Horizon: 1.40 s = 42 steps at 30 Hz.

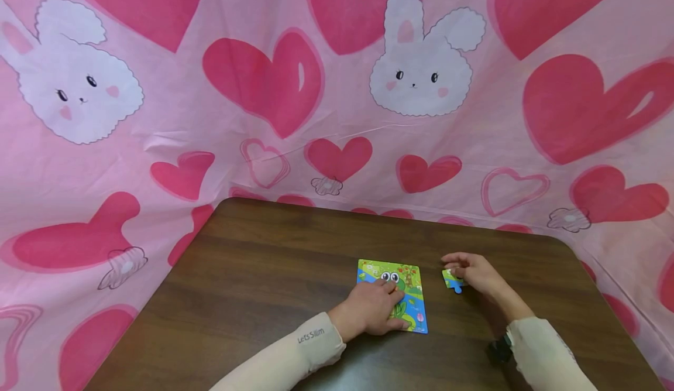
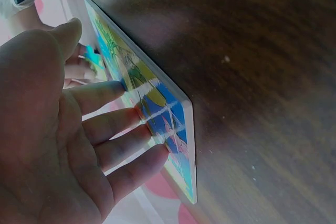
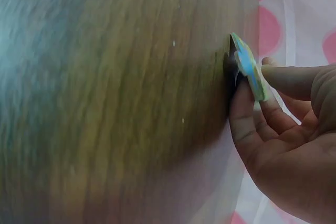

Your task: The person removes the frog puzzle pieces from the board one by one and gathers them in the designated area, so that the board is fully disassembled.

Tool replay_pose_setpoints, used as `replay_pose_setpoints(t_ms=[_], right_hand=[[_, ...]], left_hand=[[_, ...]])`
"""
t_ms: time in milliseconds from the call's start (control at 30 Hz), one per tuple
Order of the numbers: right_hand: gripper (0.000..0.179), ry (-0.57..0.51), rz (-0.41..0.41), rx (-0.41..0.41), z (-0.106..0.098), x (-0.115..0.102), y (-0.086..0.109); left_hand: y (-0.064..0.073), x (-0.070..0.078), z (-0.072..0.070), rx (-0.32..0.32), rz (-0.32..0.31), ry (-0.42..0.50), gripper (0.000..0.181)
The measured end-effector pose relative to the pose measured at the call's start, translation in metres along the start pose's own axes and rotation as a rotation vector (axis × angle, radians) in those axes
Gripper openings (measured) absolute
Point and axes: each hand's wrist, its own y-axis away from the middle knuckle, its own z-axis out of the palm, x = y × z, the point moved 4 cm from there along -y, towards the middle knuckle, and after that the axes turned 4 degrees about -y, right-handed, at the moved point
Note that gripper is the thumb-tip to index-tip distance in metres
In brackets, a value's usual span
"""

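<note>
1. Dark brown wooden table point(image 1: 253, 274), rounded at the far corners, backed by a pink cloth backdrop point(image 1: 337, 116) printed with red hearts and white bunnies.
2. Near the table's middle: a square frog puzzle board point(image 1: 408, 274), green, blue and yellow, lying flat; cartoon eyes visible near its far edge.
3. Left hand point(image 1: 371, 309) laid palm-down on the board's near half, fingers straight and slightly spread, pressing the picture face rather than curling round anything.
4. From the left wrist view: four fingertips point(image 2: 131, 145) resting on the printed surface of the board point(image 2: 181, 129), thumb lifted clear; white edge of the board flush on the wood.
5. Just right of the board, not touching it: a loose puzzle piece point(image 1: 453, 280), blue and green, tilted up off the table.
6. Right hand point(image 1: 474, 271) pinching that piece at its edge between thumb and fingers.
7. From the right wrist view: piece point(image 3: 249, 66) raised on edge, one rim against the table point(image 3: 131, 108), thumb point(image 3: 244, 114) under it and a finger on the printed side.
8. Cream long sleeves point(image 1: 300, 350) on both arms, the left one lettered near the cuff; a dark band point(image 1: 500, 349) at the right wrist.
</note>
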Motion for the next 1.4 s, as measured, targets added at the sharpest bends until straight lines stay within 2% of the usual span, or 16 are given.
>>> replay_pose_setpoints(t_ms=[333,667,1033,1400], right_hand=[[0.029,0.212,-0.047,0.036,0.0,-0.009,0.008],[0.026,0.448,-0.092,0.075,0.006,-0.021,0.015],[0.027,0.473,-0.091,0.073,0.002,-0.025,0.018],[0.025,0.446,-0.111,0.116,-0.008,-0.021,0.019]], left_hand=[[0.001,0.0,-0.001,0.022,0.009,-0.015,0.065],[0.001,0.001,0.0,0.007,0.004,-0.008,0.066],[0.001,0.001,0.0,0.002,-0.001,-0.009,0.067],[0.001,0.0,0.002,-0.003,0.006,0.004,0.068]])
